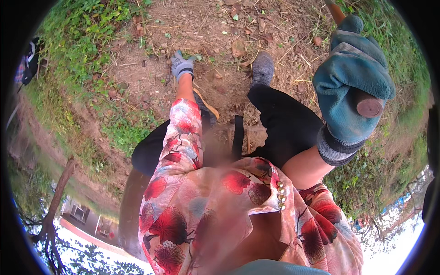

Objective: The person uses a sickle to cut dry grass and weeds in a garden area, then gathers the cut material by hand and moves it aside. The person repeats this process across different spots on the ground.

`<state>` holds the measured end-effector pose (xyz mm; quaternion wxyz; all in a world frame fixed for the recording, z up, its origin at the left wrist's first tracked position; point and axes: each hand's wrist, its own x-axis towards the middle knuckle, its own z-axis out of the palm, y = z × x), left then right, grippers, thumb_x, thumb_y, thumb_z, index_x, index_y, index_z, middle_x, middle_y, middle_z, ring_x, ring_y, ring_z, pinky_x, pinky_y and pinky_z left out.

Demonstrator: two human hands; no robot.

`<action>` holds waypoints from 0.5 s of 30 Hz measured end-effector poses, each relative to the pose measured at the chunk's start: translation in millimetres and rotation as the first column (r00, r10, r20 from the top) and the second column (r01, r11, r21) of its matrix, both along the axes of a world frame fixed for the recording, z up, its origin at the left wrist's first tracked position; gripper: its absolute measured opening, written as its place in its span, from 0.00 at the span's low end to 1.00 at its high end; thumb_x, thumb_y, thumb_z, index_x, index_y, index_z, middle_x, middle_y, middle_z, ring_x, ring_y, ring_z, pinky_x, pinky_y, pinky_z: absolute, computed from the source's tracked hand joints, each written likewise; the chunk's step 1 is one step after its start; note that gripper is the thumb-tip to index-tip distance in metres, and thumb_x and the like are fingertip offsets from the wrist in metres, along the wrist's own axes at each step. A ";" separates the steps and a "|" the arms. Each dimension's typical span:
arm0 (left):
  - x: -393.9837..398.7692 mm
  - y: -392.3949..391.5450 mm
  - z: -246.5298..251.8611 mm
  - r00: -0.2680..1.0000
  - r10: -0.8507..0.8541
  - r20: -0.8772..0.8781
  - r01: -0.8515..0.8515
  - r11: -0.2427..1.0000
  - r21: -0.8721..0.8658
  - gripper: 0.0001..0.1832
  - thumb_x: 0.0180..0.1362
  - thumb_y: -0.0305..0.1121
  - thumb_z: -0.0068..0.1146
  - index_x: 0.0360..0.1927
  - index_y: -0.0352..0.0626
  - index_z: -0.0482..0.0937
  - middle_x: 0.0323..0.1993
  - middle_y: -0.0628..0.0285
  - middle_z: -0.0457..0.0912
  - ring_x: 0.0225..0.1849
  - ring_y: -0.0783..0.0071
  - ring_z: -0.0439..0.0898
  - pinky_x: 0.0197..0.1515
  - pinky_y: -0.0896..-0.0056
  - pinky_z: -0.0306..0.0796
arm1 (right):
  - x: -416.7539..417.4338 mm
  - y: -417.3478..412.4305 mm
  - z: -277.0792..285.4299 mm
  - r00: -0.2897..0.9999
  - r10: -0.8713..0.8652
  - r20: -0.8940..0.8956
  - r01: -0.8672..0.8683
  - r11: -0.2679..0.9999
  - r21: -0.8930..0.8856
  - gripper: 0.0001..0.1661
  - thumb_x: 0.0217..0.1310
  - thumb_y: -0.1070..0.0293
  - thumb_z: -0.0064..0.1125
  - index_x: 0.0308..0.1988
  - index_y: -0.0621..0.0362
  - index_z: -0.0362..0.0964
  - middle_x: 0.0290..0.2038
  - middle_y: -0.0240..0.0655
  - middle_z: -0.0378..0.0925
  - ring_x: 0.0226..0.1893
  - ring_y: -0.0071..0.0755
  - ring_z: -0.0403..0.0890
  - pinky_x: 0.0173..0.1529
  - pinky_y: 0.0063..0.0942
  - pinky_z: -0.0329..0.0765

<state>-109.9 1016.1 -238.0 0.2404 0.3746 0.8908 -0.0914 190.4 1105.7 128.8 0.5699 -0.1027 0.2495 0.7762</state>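
In the head view my right hand [354,74], in a teal coated work glove, is raised at the right and closed around a round wooden handle [370,104]. Beyond the thumb side juts an orange-brown part [336,13] of what looks like the same tool; its far end is cut off by the frame. My left hand [182,65], in a grey glove with teal fingertips, reaches down to the bare soil [147,89] near small green leaves [197,57]. Its fingertips are partly hidden, so whether they hold anything cannot be told.
My shoes [262,68] stand on the soil, with dry straw and fallen leaves [238,48] ahead. Low green weeds [127,129] grow at the left and grass [409,72] at the right. A bare branching trunk [60,189] and a building [89,220] show at the lower left.
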 end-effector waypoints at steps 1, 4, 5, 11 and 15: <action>1.1 0.0 -3.7 1.000 -0.022 -0.002 0.022 1.000 0.001 0.37 0.45 0.47 0.62 0.58 0.50 0.61 0.53 0.50 0.69 0.51 0.55 0.74 0.48 0.56 0.70 | 0.8 -0.5 -0.3 1.000 0.001 -0.005 -0.001 1.000 -0.003 0.13 0.63 0.75 0.37 0.48 0.67 0.58 0.23 0.29 0.66 0.15 0.23 0.71 0.23 0.18 0.74; -17.0 7.5 -16.0 0.989 -0.151 -0.011 0.149 0.983 -0.107 0.26 0.48 0.45 0.58 0.51 0.50 0.69 0.48 0.52 0.75 0.49 0.55 0.76 0.47 0.57 0.71 | -0.5 -0.8 -4.8 1.000 -0.016 0.005 0.016 1.000 -0.004 0.14 0.63 0.75 0.37 0.48 0.68 0.57 0.23 0.29 0.66 0.14 0.23 0.70 0.22 0.17 0.73; -24.4 10.9 -20.0 0.984 -0.177 -0.031 0.172 0.979 -0.113 0.23 0.49 0.45 0.57 0.48 0.49 0.71 0.46 0.52 0.76 0.47 0.55 0.76 0.46 0.57 0.71 | -2.8 -0.7 -5.8 1.000 -0.016 0.005 0.016 1.000 -0.005 0.14 0.64 0.75 0.36 0.48 0.68 0.57 0.23 0.29 0.66 0.15 0.22 0.71 0.23 0.17 0.73; -27.4 35.6 -32.0 0.995 -0.029 0.095 0.010 0.981 0.192 0.15 0.49 0.41 0.55 0.38 0.47 0.77 0.34 0.52 0.80 0.38 0.55 0.79 0.41 0.58 0.71 | 8.3 -5.4 -4.1 0.987 -0.006 0.161 -0.009 0.996 0.088 0.16 0.64 0.74 0.37 0.50 0.69 0.57 0.24 0.28 0.67 0.18 0.20 0.72 0.26 0.16 0.74; -90.7 17.8 -49.0 0.963 0.187 0.193 -0.239 0.924 0.299 0.16 0.46 0.43 0.58 0.36 0.47 0.77 0.33 0.54 0.80 0.37 0.55 0.79 0.40 0.59 0.71 | 3.6 -4.4 -12.6 0.912 -0.006 0.409 -0.062 0.986 0.152 0.16 0.64 0.74 0.38 0.50 0.69 0.58 0.25 0.28 0.68 0.19 0.20 0.73 0.26 0.16 0.74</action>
